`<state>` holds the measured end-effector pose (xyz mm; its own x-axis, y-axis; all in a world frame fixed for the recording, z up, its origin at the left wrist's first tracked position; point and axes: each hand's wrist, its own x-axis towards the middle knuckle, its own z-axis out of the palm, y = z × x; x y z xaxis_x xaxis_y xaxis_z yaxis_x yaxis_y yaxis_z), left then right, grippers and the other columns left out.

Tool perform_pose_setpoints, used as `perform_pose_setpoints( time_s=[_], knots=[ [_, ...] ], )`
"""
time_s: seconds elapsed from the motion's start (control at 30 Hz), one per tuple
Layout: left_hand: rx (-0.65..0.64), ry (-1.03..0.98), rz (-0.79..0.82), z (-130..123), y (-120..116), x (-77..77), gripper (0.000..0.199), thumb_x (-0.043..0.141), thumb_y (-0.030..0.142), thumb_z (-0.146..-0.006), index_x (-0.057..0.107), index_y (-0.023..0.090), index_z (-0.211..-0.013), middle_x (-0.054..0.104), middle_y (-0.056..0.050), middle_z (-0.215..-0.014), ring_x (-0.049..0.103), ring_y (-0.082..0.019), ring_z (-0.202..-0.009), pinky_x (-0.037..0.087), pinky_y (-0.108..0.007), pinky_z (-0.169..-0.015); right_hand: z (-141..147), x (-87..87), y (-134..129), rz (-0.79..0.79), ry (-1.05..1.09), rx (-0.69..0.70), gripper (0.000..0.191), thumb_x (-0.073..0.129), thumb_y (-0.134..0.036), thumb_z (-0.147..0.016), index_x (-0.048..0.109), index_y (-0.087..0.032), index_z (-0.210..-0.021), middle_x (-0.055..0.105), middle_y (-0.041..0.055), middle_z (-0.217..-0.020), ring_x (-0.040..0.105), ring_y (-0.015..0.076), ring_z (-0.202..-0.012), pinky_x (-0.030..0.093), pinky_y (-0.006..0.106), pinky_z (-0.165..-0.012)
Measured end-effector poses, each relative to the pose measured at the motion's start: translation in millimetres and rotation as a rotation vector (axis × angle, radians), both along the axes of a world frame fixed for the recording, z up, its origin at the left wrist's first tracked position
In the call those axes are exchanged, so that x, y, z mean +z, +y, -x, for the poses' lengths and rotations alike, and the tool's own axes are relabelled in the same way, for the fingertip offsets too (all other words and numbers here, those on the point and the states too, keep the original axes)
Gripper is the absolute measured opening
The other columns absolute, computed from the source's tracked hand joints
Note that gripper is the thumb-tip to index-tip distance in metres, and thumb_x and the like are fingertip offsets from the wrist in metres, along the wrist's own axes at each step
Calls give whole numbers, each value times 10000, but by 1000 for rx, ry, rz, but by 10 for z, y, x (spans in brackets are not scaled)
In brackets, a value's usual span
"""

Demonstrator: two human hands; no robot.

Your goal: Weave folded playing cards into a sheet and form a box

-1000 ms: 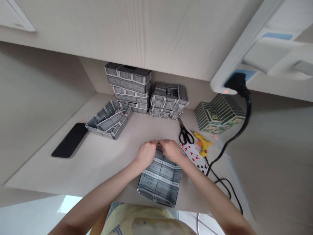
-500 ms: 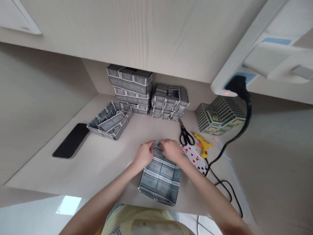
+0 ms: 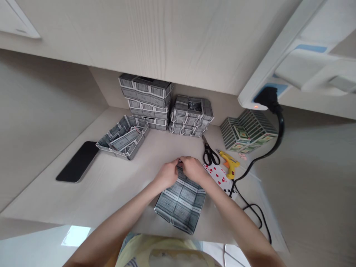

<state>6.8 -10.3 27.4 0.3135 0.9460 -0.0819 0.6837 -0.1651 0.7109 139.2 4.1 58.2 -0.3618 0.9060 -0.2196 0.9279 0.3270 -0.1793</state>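
In front of me on the desk lies a shallow open box made of grey-patterned playing cards (image 3: 180, 202). My left hand (image 3: 169, 173) pinches the far edge of this box near its left corner. Right beside it, my right hand (image 3: 191, 168) is closed on the same far edge, and the fingertips of both hands almost meet. The hands cover part of that edge, so whatever small piece may be between the fingers is hidden. Several playing cards (image 3: 218, 176) lie face up just right of my right hand.
Black scissors (image 3: 210, 155) and a yellow glue gun (image 3: 230, 163) with a black cord lie to the right. A card tray (image 3: 130, 152) holding loose cards and a phone (image 3: 78, 162) are on the left. Stacked card boxes (image 3: 147, 100) and green card boxes (image 3: 247, 129) stand behind.
My two hands have come closer together at the far edge of the box, the left shifting slightly right. The box has turned a little, and the whole view has shifted slightly.
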Motion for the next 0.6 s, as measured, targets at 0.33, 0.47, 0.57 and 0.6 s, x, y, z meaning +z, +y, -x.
perform_pose_setpoints(
  time_s=[0.33,0.47,0.57,0.6],
  knots=[
    [89,-654,382,281,-42,-81,418,476,227,-792,514,145,-1201,624,-50,-1111,554,-182,-1044,407,-337,-929,-305,-150,-98,12,239,-132,327,393,-166,-851,593,-250,-1097,675,28,-992,607,158,-928,427,227,-775],
    [94,-699,352,231,-87,-116,410,465,357,-819,545,160,-1169,629,-44,-1100,546,-195,-1055,405,-354,-928,-242,-234,-65,-36,261,-158,336,389,-147,-842,611,-246,-1075,684,26,-971,610,153,-930,434,219,-777],
    [73,-648,283,229,-33,-176,446,456,416,-816,549,158,-1169,621,-51,-1116,513,-203,-1105,385,-364,-955,-247,-231,-14,-25,314,-140,345,392,-127,-829,615,-246,-1064,684,12,-971,609,136,-927,431,204,-779],
    [64,-624,262,238,3,-184,457,448,425,-818,544,156,-1175,615,-55,-1127,505,-204,-1117,379,-365,-962,-253,-217,3,-16,325,-133,345,393,-126,-827,613,-244,-1065,682,10,-975,610,131,-923,429,198,-777]
  ],
)
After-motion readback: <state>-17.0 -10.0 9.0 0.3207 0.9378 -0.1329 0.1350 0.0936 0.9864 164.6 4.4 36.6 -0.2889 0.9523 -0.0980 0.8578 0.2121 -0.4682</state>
